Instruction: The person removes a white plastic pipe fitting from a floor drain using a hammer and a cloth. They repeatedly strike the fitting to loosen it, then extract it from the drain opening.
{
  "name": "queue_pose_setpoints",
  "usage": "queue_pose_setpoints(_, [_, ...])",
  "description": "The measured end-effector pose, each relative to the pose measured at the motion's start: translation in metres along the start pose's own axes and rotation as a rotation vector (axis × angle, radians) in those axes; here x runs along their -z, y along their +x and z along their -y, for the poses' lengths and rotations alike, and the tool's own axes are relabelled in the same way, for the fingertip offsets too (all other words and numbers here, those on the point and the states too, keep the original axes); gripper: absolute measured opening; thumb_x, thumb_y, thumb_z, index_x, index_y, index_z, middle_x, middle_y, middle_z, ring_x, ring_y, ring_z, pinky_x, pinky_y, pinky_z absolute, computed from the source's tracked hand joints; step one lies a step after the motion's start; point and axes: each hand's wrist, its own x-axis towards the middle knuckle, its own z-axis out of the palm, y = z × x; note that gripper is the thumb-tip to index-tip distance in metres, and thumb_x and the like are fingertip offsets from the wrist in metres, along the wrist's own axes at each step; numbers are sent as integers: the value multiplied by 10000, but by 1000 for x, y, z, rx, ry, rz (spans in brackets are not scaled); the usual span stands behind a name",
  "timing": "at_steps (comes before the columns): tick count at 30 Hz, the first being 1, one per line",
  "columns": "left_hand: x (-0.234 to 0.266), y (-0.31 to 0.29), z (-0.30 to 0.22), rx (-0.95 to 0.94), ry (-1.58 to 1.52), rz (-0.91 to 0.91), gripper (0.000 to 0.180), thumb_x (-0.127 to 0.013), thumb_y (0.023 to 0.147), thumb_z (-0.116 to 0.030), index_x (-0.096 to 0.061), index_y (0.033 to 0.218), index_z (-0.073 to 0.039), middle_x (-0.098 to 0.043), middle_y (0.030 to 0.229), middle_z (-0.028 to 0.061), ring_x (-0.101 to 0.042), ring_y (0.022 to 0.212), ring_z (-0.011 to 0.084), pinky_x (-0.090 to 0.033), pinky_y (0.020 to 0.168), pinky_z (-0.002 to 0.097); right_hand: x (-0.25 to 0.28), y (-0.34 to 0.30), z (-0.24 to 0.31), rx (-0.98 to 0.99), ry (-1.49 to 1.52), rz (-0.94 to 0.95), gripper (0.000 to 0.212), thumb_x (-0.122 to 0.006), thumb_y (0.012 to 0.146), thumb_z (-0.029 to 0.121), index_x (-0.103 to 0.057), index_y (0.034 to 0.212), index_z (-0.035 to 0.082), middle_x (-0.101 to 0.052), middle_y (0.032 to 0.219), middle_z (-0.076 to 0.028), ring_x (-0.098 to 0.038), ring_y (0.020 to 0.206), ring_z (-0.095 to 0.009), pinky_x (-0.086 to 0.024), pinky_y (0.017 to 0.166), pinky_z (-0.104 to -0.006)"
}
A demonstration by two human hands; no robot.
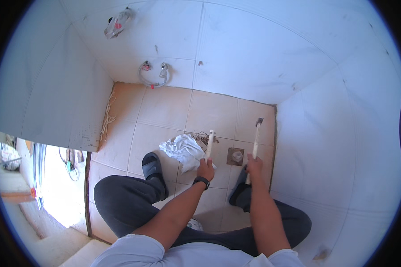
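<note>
My left hand point(205, 171), with a dark band at the wrist, is closed round a short pale stick point(210, 142) that has a dark spot near its top end. My right hand point(254, 164) grips the long pale handle of a hammer point(256, 137); its small dark head points away from me, over the floor by the right wall. A crumpled white cloth point(182, 150) lies on the tiles just left of the stick. Behind the stick, a small heap of dark, twiggy debris point(200, 137) is partly hidden.
A square floor drain point(235, 156) is set in the tiles point(165, 106) between my hands. A looped hose point(152, 84) hangs from fittings low on the far wall. Loose white wires point(107, 118) lie along the grey panel point(62, 89). At left is a bright doorway point(62, 187).
</note>
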Motion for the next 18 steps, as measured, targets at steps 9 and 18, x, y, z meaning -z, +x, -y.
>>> queue_pose_setpoints(9, [59,85,18,-137,76,203,498,-486,1020,-434,-603,1106,43,-716,822,206,-681,885,407,-509,808,510,-33,-95,38,-37,324,371,401,-654,949,378,-603,841,-5,-524,604,-42,-538,466,-166,-439,419,-331])
queue_pose_setpoints(18, [80,58,-21,-4,355,205,494,-444,1031,-437,-573,1220,1,-661,1172,294,-634,1119,449,-494,939,528,-37,-113,55,190,-41,354,478,-604,960,421,-587,876,-50,-591,644,-166,-623,541,-302,-490,510,-417])
